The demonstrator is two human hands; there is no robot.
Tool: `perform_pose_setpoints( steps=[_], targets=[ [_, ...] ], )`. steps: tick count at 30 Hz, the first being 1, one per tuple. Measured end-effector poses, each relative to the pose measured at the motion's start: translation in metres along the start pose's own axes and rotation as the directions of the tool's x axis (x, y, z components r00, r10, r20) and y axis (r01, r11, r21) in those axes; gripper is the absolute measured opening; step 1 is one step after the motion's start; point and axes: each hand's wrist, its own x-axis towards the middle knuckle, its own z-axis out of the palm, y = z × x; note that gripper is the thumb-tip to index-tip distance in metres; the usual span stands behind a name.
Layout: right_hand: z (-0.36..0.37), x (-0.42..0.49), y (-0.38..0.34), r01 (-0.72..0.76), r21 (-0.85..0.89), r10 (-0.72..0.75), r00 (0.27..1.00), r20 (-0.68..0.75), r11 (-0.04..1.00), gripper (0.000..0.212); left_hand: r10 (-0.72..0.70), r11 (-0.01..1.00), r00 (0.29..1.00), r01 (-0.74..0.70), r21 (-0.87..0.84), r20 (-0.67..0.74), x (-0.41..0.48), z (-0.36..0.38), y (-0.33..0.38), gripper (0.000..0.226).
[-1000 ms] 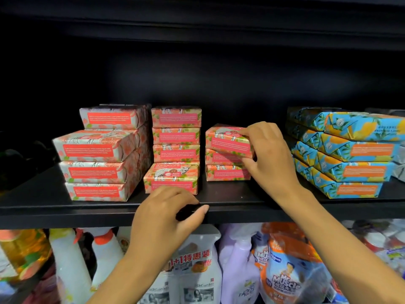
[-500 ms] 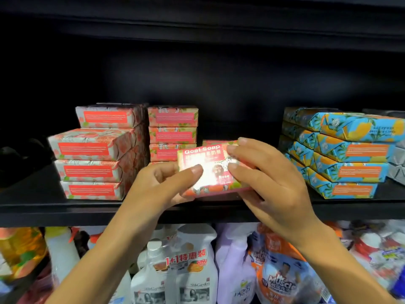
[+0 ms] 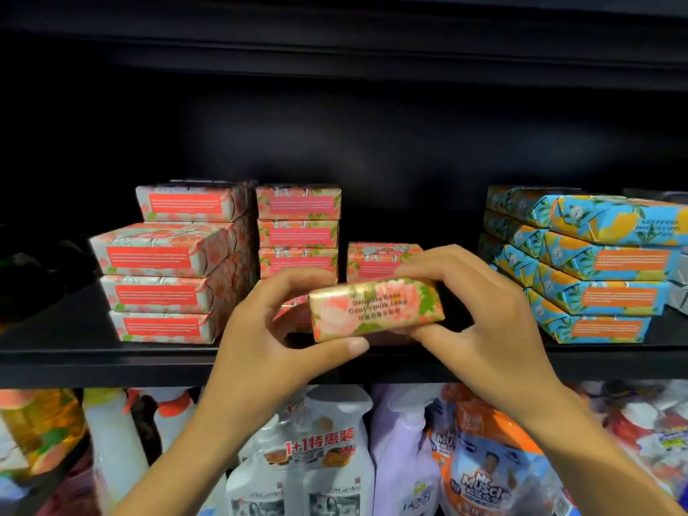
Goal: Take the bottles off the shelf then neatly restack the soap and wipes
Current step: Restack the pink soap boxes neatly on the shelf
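Left hand [image 3: 277, 329] and right hand [image 3: 484, 325] pinch soap [image 3: 376, 310] by ends, fingers curled, just before shelf [image 3: 111, 363] edge. Bottle removal looks done; pink stacks [image 3: 298, 232] on shelf uneven, restacking judged unfinished.

Single head-worn wide-angle view faces the shelf [image 3: 111, 363] front-on from close range.

A black shelf [image 3: 93, 361] is running across the lower middle of the frame; its dark back panel [image 3: 372, 135] is filling the upper half beneath another black ledge [image 3: 335, 50].
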Motion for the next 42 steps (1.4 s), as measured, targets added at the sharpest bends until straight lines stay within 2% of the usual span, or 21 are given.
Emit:
perform_pose_setpoints(
  steps=[3,5,8,10,13,16,18,21,23,26,29,31,36,38,40,42],
  targets=[
    [0.005,-0.006,0.002,0.131,-0.037,-0.133,0.988,-0.073,0.991,0.037,-0.077,0.997,0.997,0.077,0.009,0.004,0.000,-0.001,0.003,0.069],
    [0.008,-0.008,0.005,0.167,-0.024,-0.169,0.982,-0.085,0.986,0.046,-0.102,0.995,0.995,0.101,0.026,0.021,0.002,-0.003,0.005,0.069],
    [0.009,-0.009,0.011,0.148,-0.030,-0.149,0.989,-0.010,0.989,0.047,-0.080,0.996,0.996,0.079,0.046,0.025,0.000,-0.004,0.006,0.070],
    [0.008,-0.011,0.017,0.062,-0.031,-0.059,0.994,0.094,0.998,0.056,0.004,0.991,1.000,-0.005,0.137,0.009,-0.005,-0.003,0.006,0.070],
    [0.009,-0.015,0.020,-0.144,0.057,0.127,0.962,0.240,0.988,0.088,0.190,0.922,0.981,-0.191,0.337,0.037,-0.009,-0.003,0.005,0.062],
    [0.010,-0.014,0.015,-0.356,0.225,0.285,0.912,0.294,0.907,0.091,0.259,0.880,0.964,-0.263,0.394,0.064,-0.008,-0.004,0.000,0.064],
    [0.012,-0.011,0.013,-0.379,0.213,0.317,0.908,0.275,0.900,0.086,0.285,0.874,0.956,-0.289,0.391,0.069,-0.005,-0.003,-0.002,0.059],
    [0.014,-0.004,0.010,-0.359,0.168,0.318,0.921,0.227,0.918,0.071,0.324,0.842,0.942,-0.328,0.427,0.085,-0.003,0.000,-0.006,0.052],
    [0.014,-0.004,0.005,-0.306,0.157,0.284,0.947,0.148,0.939,0.058,0.296,0.841,0.950,-0.308,0.444,0.099,-0.004,-0.001,-0.007,0.057],
    [0.017,-0.009,0.000,-0.063,-0.087,0.060,0.997,-0.040,0.994,0.041,0.130,0.895,0.986,-0.161,0.415,0.102,-0.005,-0.005,-0.003,0.082],
    [0.023,-0.013,-0.001,0.047,-0.123,-0.062,0.990,-0.130,0.991,0.040,-0.019,0.939,0.997,-0.006,0.345,0.069,-0.005,-0.008,0.001,0.093],
    [0.025,-0.013,-0.001,0.084,-0.102,-0.100,0.981,-0.164,0.991,0.035,-0.077,0.956,0.994,0.050,0.288,0.083,-0.006,-0.007,0.002,0.087],
    [0.033,-0.014,0.000,0.138,-0.168,-0.172,0.963,-0.205,0.976,0.037,-0.100,0.993,0.988,0.092,0.069,0.122,-0.010,-0.007,0.005,0.066],
    [0.036,-0.015,0.000,0.164,-0.199,-0.206,0.956,-0.210,0.966,0.026,-0.110,0.993,0.989,0.113,-0.025,0.102,-0.010,-0.008,0.005,0.063],
    [0.039,-0.015,0.002,0.176,-0.217,-0.219,0.956,-0.194,0.960,0.022,-0.107,0.993,0.992,0.110,-0.039,0.065,-0.011,-0.010,0.005,0.060],
    [0.041,-0.016,0.005,0.162,-0.206,-0.195,0.969,-0.152,0.965,0.028,-0.084,0.996,0.996,0.084,0.025,0.009,-0.012,-0.013,0.007,0.058]
  ],
)
